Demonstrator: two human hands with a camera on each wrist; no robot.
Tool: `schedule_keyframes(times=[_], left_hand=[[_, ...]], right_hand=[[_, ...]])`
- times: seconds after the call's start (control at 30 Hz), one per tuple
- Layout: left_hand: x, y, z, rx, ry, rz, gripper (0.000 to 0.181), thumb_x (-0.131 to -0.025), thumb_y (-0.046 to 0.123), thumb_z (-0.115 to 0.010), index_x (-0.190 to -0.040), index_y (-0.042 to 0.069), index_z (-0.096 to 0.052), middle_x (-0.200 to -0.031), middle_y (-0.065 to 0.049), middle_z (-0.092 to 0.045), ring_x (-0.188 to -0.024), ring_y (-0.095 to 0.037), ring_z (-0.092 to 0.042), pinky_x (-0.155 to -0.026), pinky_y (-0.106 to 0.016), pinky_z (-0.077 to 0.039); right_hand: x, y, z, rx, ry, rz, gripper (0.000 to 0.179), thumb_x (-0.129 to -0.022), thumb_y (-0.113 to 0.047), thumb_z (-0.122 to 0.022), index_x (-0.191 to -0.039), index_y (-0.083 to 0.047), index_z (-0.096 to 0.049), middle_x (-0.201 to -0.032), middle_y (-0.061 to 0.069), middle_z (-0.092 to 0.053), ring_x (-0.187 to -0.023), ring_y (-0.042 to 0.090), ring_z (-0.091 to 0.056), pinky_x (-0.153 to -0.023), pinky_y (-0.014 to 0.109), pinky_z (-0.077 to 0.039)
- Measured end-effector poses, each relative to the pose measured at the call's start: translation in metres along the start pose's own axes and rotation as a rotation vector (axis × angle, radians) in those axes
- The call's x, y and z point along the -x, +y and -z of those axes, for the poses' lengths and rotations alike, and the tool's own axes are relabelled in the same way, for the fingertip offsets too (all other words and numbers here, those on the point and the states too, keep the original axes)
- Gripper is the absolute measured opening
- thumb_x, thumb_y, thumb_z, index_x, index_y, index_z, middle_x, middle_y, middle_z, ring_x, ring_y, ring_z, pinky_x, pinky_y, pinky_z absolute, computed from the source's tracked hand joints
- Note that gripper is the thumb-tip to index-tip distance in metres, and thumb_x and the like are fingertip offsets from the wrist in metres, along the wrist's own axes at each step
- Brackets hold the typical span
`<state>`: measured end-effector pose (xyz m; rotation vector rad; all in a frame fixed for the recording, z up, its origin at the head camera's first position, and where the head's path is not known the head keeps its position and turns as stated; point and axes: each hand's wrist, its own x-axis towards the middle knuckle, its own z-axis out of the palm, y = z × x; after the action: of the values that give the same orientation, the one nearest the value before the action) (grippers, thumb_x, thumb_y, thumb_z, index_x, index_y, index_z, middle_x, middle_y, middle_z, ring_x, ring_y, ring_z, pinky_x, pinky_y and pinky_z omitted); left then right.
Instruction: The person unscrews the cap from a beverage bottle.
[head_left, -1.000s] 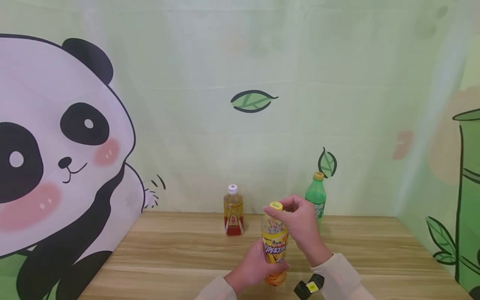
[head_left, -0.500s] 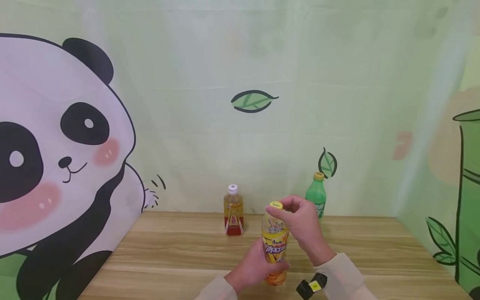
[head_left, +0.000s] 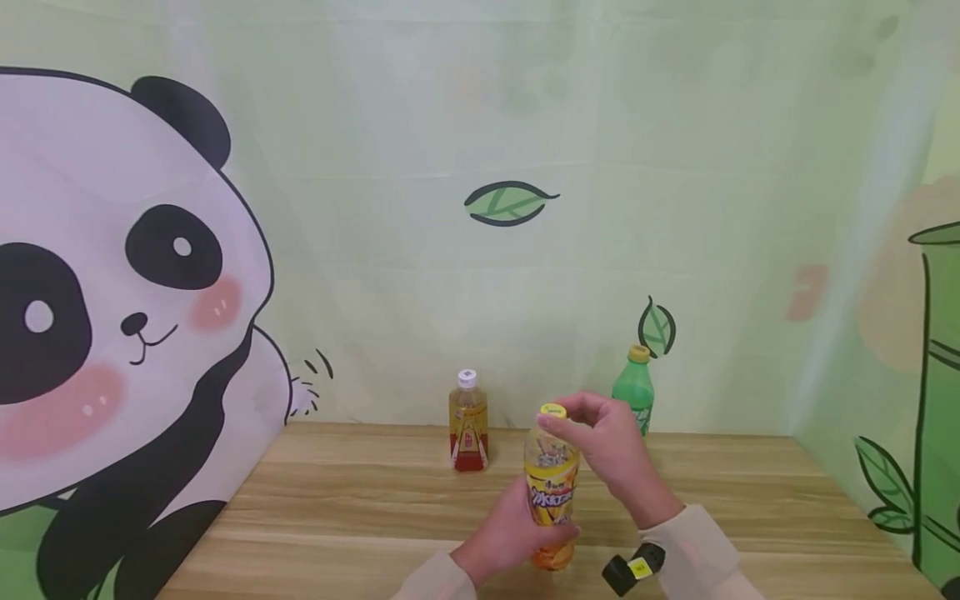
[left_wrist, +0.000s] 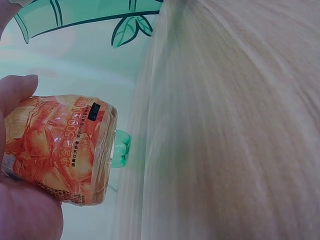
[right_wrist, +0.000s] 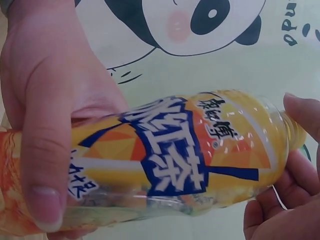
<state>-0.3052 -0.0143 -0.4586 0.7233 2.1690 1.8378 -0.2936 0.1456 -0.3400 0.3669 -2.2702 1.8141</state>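
An iced tea bottle with a yellow-orange label and yellow cap stands upright between both hands in the head view. My left hand grips its lower half, thumb across the front. At the top, my right hand pinches the yellow cap between thumb and fingers. The left wrist view shows the bottle's base held just off the table. Across the right wrist view the label faces the camera, with the left thumb over its lower part.
A small bottle with a white cap and amber drink stands at the back of the wooden table. Behind my right hand is a green bottle with a yellow-orange cap. A printed panda backdrop rises behind the table.
My right wrist has swung slightly to the right, and its thumb has slid a little right along the cap. The left hand keeps its grip on the bottle in about the same place.
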Motion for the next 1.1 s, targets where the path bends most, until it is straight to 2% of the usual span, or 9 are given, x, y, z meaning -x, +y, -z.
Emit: schedule_keyframes(times=[0.27, 0.5, 0.7, 0.87, 1.1], left_hand=[[0.002, 0.003, -0.001, -0.006, -0.001, -0.040, 0.060, -0.085, 0.018, -0.084, -0.136, 0.023, -0.051, -0.118, 0.004, -0.068, -0.105, -0.012, -0.066, -0.095, -0.033, -0.055], [0.002, 0.002, -0.002, -0.010, -0.002, -0.028, 0.061, -0.085, 0.020, -0.084, -0.136, 0.025, -0.051, -0.119, 0.005, -0.067, -0.106, -0.013, -0.066, -0.097, -0.035, -0.055], [0.002, 0.001, -0.001, 0.005, -0.007, -0.029, 0.061, -0.085, 0.018, -0.083, -0.137, 0.023, -0.051, -0.119, 0.004, -0.067, -0.106, -0.013, -0.066, -0.097, -0.034, -0.055], [0.003, 0.003, 0.000, 0.002, -0.003, -0.026, 0.061, -0.085, 0.017, -0.084, -0.137, 0.023, -0.052, -0.120, 0.004, -0.067, -0.107, -0.013, -0.066, -0.097, -0.036, -0.055], [0.004, 0.001, -0.002, -0.001, -0.006, -0.049, 0.059, -0.085, 0.016, -0.082, -0.136, 0.022, -0.052, -0.119, 0.002, -0.068, -0.105, -0.013, -0.066, -0.095, -0.032, -0.054]], right_hand=[[-0.002, 0.001, 0.006, 0.065, -0.077, 0.017, 0.030, -0.090, -0.030, -0.079, -0.111, -0.009, -0.076, -0.105, 0.006, -0.076, -0.100, 0.021, -0.065, -0.087, 0.034, -0.053], [-0.003, 0.000, 0.010, 0.077, -0.147, 0.038, 0.031, -0.095, -0.031, -0.074, -0.116, -0.008, -0.075, -0.110, 0.006, -0.076, -0.103, 0.022, -0.066, -0.090, 0.036, -0.052], [-0.004, 0.003, 0.012, 0.057, -0.163, 0.052, 0.031, -0.096, -0.030, -0.073, -0.118, -0.008, -0.074, -0.111, 0.008, -0.076, -0.101, 0.022, -0.068, -0.091, 0.037, -0.053], [-0.003, 0.001, 0.010, 0.032, -0.128, 0.012, 0.036, -0.092, -0.033, -0.077, -0.119, -0.009, -0.073, -0.112, 0.007, -0.076, -0.100, 0.021, -0.068, -0.089, 0.035, -0.054], [0.000, -0.006, 0.002, 0.099, 0.027, -0.032, 0.045, -0.077, -0.043, -0.089, -0.105, -0.013, -0.071, -0.104, 0.005, -0.071, -0.098, 0.023, -0.058, -0.084, 0.034, -0.049]])
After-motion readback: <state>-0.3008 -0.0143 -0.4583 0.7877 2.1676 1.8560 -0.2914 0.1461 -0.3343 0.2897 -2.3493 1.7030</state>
